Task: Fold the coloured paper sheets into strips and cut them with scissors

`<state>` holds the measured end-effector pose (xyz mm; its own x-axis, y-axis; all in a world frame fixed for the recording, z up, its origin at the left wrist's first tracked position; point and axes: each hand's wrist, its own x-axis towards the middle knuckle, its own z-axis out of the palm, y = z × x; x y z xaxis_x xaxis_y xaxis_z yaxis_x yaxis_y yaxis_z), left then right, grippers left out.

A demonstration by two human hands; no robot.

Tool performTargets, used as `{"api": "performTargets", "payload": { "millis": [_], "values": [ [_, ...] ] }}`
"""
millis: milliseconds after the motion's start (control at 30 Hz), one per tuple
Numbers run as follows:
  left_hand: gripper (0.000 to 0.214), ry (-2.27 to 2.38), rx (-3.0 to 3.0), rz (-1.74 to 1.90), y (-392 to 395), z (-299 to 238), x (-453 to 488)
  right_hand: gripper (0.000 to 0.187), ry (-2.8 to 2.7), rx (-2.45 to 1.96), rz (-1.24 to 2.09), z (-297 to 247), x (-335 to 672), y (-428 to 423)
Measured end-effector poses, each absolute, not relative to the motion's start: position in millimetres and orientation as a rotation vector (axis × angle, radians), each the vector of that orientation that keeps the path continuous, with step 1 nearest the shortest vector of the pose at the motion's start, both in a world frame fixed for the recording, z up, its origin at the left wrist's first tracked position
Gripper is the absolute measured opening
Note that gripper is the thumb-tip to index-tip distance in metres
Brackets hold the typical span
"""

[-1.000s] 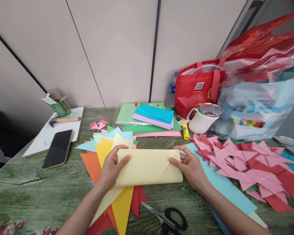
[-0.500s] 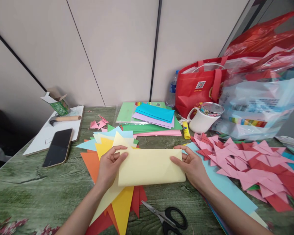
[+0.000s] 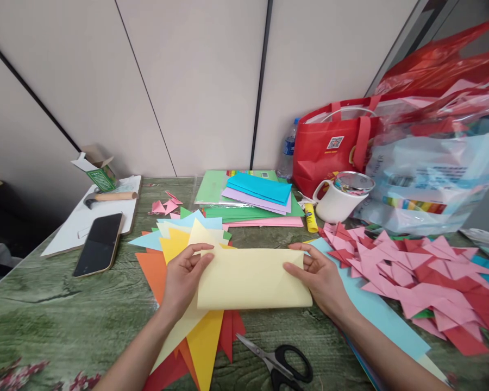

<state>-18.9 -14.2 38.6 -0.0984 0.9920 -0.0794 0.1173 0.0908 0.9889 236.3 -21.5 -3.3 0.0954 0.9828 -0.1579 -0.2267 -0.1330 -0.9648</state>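
Cream-coloured folded paper (image 3: 252,282) spans the gap between my hands, in front of me at the middle of the table (image 3: 106,320). Its long axis runs left to right, nearly level, with the smooth, rounded fold nearest me and the straighter edge facing the wall. My left hand (image 3: 186,278) pinches the far left corner, thumb flat on the upper face and fingers curled behind; my right hand (image 3: 324,277) pinches near the far right corner the same way. Between the two thumbs, the broad face lies uncovered.

Its left part overlaps a fan of pointed coloured papers (image 3: 205,347); I cannot tell whether it touches them. Past its right end, beneath my right forearm, lie light blue sheets (image 3: 370,307), with a heap of pink and red folded pieces (image 3: 411,277) beyond. Black-handled scissors (image 3: 272,359) lie nearer me, blades angled towards the fan, a bare strip separating them from the rounded fold. More bare tabletop stretches left of the fan, below the phone (image 3: 99,244).
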Motion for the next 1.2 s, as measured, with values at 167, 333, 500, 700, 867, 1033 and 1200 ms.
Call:
{"api": "performTargets", "payload": {
  "millis": [167,333,500,700,867,1033,1200],
  "values": [
    [0.05,1.417,1.207,1.162,-14.5,40.0,-18.2,0.053,-0.916,-1.231,1.309,-2.2,235.9,-21.6],
    [0.049,1.416,1.2,1.171,-15.2,41.6,-17.5,0.054,-0.945,-1.255,1.278,-3.2,235.9,-21.7],
    [0.051,1.425,1.185,1.178,-15.6,42.5,-17.3,0.053,-0.92,-1.218,1.316,-5.2,235.6,-22.1],
    [0.045,1.425,1.204,1.196,-15.5,41.4,-18.8,0.053,-0.908,-1.182,1.356,-5.2,236.2,-22.3],
    [0.045,1.428,1.214,1.197,-15.3,39.4,-19.7,0.052,-0.902,-1.185,1.354,-4.0,236.0,-22.7],
    [0.045,1.422,1.21,1.191,-15.6,39.9,-19.4,0.05,-0.911,-1.17,1.355,-4.9,236.2,-22.9],
    [0.043,1.432,1.22,1.195,-15.9,40.8,-19.2,0.049,-0.909,-1.16,1.358,-5.8,237.3,-22.8]
  ]
}}
